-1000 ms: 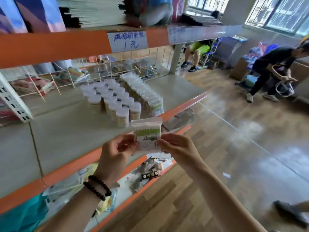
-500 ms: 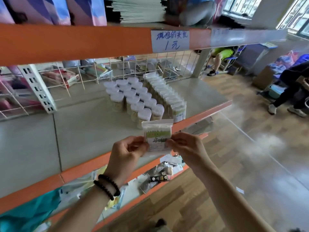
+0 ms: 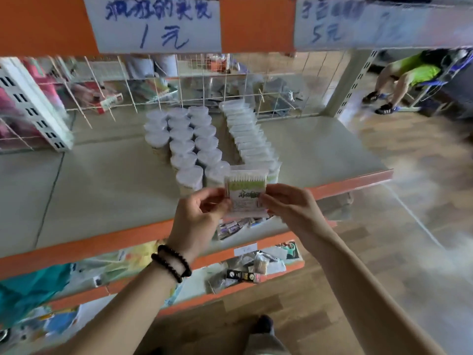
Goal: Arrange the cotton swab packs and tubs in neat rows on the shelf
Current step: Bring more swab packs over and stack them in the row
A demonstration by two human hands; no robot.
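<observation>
Both hands' fingers [image 3: 219, 201] pinch pack [image 3: 246, 194] (upright).

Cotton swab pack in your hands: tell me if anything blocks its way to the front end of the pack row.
Nothing visible does. The left hand and right hand hold the pack just in front of the pack row; the tubs stand beside that row, not across the path.

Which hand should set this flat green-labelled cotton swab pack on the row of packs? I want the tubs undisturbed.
Probably the right hand: the pack row lies on its side, the round white-lidded tubs before the left hand.
</observation>
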